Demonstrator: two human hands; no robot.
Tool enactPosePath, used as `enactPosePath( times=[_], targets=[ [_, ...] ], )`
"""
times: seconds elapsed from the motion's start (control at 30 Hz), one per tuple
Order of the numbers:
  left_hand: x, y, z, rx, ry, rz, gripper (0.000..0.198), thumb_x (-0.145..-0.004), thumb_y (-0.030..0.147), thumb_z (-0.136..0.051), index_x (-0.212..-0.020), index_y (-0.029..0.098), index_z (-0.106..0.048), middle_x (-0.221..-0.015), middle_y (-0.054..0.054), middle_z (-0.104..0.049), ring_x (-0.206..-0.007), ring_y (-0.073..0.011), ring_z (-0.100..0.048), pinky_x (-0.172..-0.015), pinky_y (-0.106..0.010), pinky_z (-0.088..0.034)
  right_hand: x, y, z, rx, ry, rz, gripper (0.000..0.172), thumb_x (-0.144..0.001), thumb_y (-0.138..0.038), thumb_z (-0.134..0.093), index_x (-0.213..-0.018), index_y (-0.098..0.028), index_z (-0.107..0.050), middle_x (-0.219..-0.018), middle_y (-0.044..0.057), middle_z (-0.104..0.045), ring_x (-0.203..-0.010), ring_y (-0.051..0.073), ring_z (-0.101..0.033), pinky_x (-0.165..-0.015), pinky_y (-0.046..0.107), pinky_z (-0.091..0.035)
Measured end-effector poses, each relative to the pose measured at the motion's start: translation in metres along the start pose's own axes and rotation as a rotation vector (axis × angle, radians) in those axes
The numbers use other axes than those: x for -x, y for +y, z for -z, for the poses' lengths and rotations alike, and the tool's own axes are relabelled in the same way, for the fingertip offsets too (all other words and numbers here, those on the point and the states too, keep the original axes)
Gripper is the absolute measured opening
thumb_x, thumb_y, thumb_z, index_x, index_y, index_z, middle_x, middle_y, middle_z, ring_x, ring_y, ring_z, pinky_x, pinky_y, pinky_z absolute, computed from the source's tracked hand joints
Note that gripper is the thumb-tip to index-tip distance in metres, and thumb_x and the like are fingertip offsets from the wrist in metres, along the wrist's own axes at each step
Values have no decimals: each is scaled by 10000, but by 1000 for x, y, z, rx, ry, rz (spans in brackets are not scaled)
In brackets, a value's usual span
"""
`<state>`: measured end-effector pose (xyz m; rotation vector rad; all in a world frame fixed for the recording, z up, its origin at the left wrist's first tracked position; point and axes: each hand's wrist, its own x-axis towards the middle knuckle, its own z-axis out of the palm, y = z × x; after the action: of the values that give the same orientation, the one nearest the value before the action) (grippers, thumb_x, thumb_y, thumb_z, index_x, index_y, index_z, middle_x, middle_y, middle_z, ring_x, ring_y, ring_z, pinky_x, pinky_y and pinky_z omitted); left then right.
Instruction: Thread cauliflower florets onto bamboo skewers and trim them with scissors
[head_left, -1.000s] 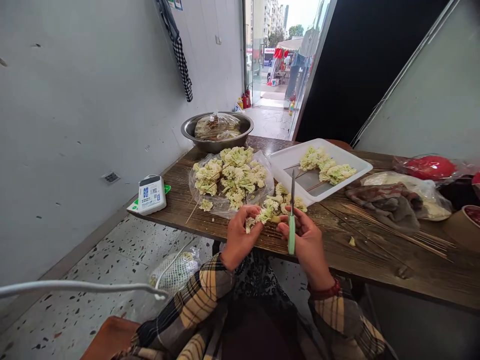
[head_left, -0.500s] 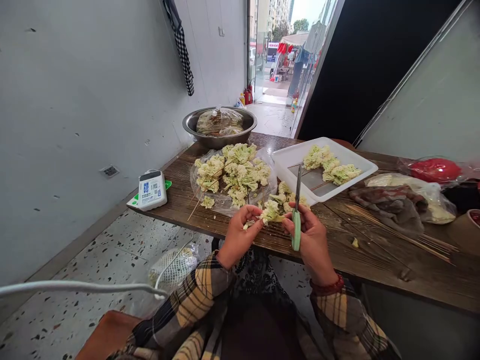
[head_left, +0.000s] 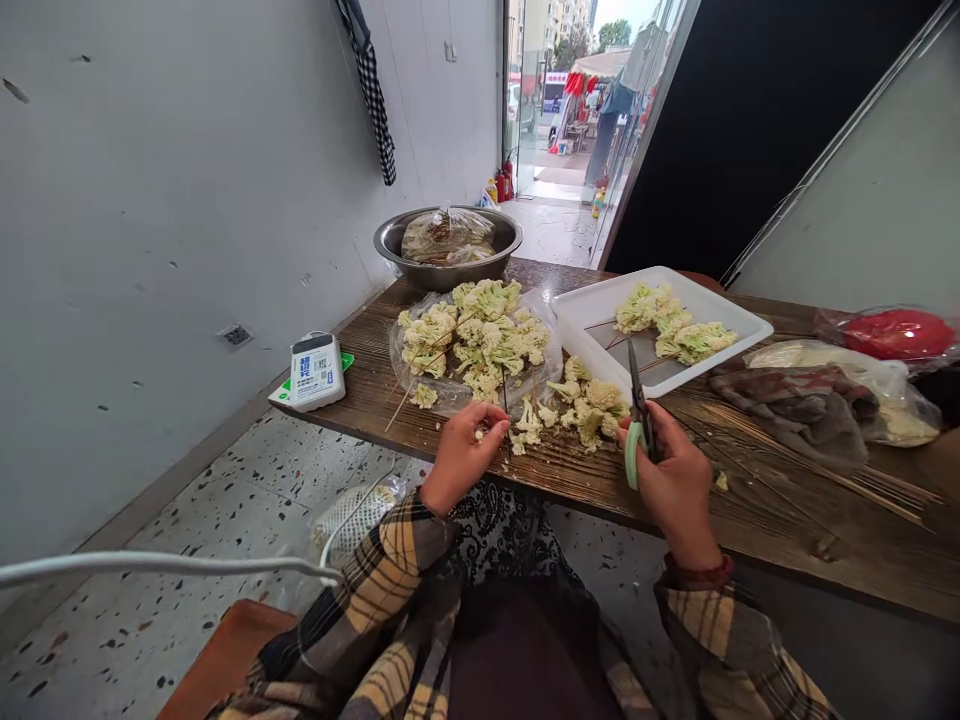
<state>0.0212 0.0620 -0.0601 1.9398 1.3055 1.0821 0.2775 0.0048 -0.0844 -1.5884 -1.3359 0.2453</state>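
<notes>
My left hand [head_left: 459,452] is closed in a pinch on a small cauliflower bit at the near edge of the wooden table [head_left: 750,500]. My right hand [head_left: 675,478] grips green-handled scissors [head_left: 637,420], blades pointing away, just right of a small heap of cut florets [head_left: 581,402]. A larger pile of cauliflower florets [head_left: 472,338] lies on clear plastic behind my left hand. A white tray [head_left: 600,320] further right holds skewered cauliflower [head_left: 675,325].
A metal basin [head_left: 446,245] with a plastic bag stands at the table's far end. A white device [head_left: 315,370] lies at the left corner. Bamboo skewers [head_left: 825,465], a brown cloth [head_left: 795,400] and a red bag [head_left: 892,332] sit right. A mesh bag [head_left: 352,520] is on the floor.
My hands have drawn apart. The floret I held between them now lies on the table, my right hand has moved right with the scissors, and my left hand has dropped toward the table edge.
</notes>
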Motion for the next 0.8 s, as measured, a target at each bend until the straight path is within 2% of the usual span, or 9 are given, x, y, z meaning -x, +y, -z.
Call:
enactPosePath(
  times=[0.13, 0.3, 0.4, 0.47, 0.57, 0.67, 0.8],
  targets=[
    [-3, 5, -10, -211, -82, -94, 109, -856, 283, -558, -824, 198, -619, -818, -35, -616, -807, -186, -579, -737, -297, -427, 10, -1, -1, 64, -1, 12, 487, -828, -392, -612, -1280, -214, -578, -1089, 84, -724, -998, 260, -680, -913, 414, -506],
    [-13, 15, -24, -476, -143, -87, 211, -800, 402, -642, -825, 194, -619, -866, -68, -591, -789, -221, -574, -640, -300, -398, 22, 0, -3, 119, -25, 58, 466, -841, -371, -592, -1288, -239, -571, -1110, 66, -721, -1014, 251, -678, -906, 385, -511],
    [-17, 14, -27, -528, -150, -71, 135, -788, 322, -647, -827, 195, -622, -862, -70, -598, -787, -220, -575, -627, -292, -388, 27, 2, -4, 119, -30, 79, 440, -851, -356, -570, -1275, -242, -581, -1136, 62, -713, -1022, 245, -676, -890, 371, -520],
    [-20, 11, -26, -462, -142, -66, 54, -796, 233, -603, -825, 195, -629, -847, -60, -613, -773, -201, -577, -650, -285, -398, 29, 4, -5, 105, -26, 100, 435, -853, -350, -562, -1272, -237, -583, -1131, 62, -715, -1016, 239, -678, -888, 366, -522],
    [-24, 5, -21, -233, -102, -26, 73, -793, 193, -564, -774, 182, -634, -804, -44, -641, -772, -183, -586, -704, -282, -419, 29, 6, -7, 90, -17, 102, 442, -854, -363, -562, -1277, -236, -578, -1087, 63, -730, -983, 237, -688, -885, 376, -524],
    [-26, 3, -14, 94, -66, 140, 119, -788, 270, -589, -768, 162, -634, -725, -23, -633, -680, -154, -566, -642, -262, -422, 29, 6, -7, 71, -16, 91, 455, -849, -399, -576, -1275, -237, -578, -1067, 68, -735, -972, 241, -691, -872, 380, -528],
    [-25, 7, -9, 518, -68, 373, 242, -737, 375, -668, -810, 152, -613, -601, 18, -563, -529, -91, -483, -490, -199, -344, 29, 7, -6, 59, -22, 83, 463, -849, -412, -584, -1277, -235, -579, -1075, 69, -733, -989, 246, -688, -882, 383, -523]
  ],
)
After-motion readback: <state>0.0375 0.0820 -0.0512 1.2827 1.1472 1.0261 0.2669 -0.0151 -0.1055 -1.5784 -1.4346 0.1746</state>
